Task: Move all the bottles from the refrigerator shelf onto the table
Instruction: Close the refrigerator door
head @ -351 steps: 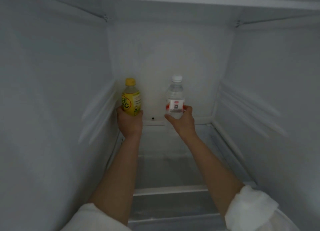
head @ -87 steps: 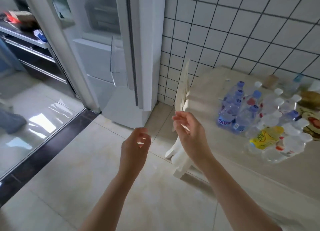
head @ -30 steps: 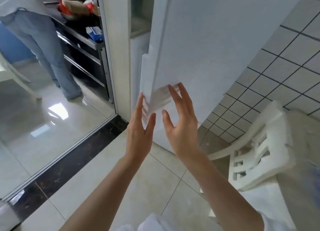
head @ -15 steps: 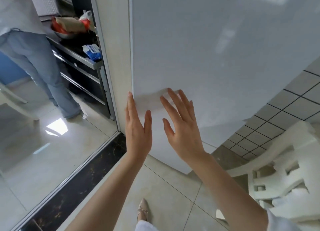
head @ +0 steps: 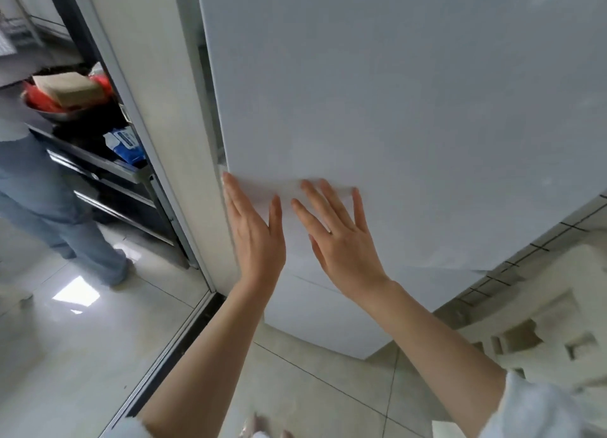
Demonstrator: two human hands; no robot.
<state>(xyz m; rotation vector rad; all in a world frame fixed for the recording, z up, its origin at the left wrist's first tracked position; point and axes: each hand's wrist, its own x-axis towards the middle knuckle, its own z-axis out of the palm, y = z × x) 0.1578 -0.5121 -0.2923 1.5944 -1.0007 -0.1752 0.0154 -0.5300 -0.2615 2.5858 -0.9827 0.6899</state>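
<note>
At the far left a person in pale blue jeans [head: 49, 214] stands on a glossy tiled floor [head: 82, 345], cut off above the waist by the frame edge. Just right of them a dark metal rack [head: 108, 174] carries a steel bowl [head: 62, 112] holding a brown cardboard box [head: 70, 91] and something red; a blue-and-white packet [head: 126, 143] lies on the shelf beneath. A pale door frame [head: 154, 115] runs steeply from the top down to a dark threshold strip [head: 184, 335] on the floor.

Right of the frame the white refrigerator door [head: 394, 109] fills most of the view. The left hand [head: 256, 237] is raised near the door's left edge, fingers straight and close together, thumb apart, gripping nothing; its fingertips [head: 227, 183] reach the door's edge, though actual contact is hard to judge. The right hand [head: 341, 240] is just beside it, farther right, with fingers straight and fanned wide, lying flat on or right against the door face and holding nothing. A faint blurred reflection of the fingers shows on the door above them.

No bottles are in view, neither near the fingers nor elsewhere; the refrigerator's shelf is hidden behind the door, and the table is out of frame.

At the lower right a white moulded plastic chair [head: 542, 322] stands against a tiled wall [head: 584, 214], and a white sleeve [head: 538, 408] covers the right forearm near the frame corner.
</note>
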